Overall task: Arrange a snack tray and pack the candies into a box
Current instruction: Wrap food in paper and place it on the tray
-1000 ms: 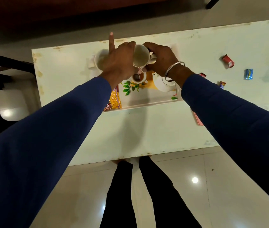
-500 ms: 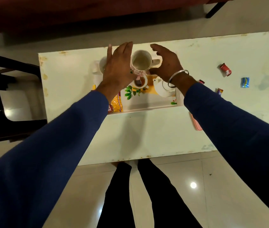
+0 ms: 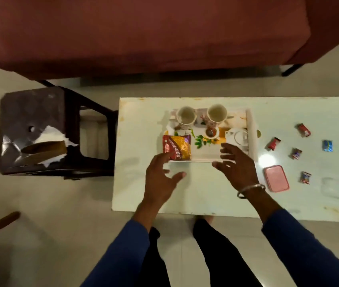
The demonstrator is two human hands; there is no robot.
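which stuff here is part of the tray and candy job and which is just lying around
Job: tray, two cups, teapot, snack packet, five candies, pink box, clear lid.
Lying about: stool holding paper, sofa.

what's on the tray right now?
On the tray: two cups, a small bowl, a white teapot, a snack packet. Cup contents can't be told.

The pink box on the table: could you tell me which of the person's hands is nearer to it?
Right. The right hand is over the tray's near edge, just left of the pink box; the left hand lies farther left, beyond the right hand.
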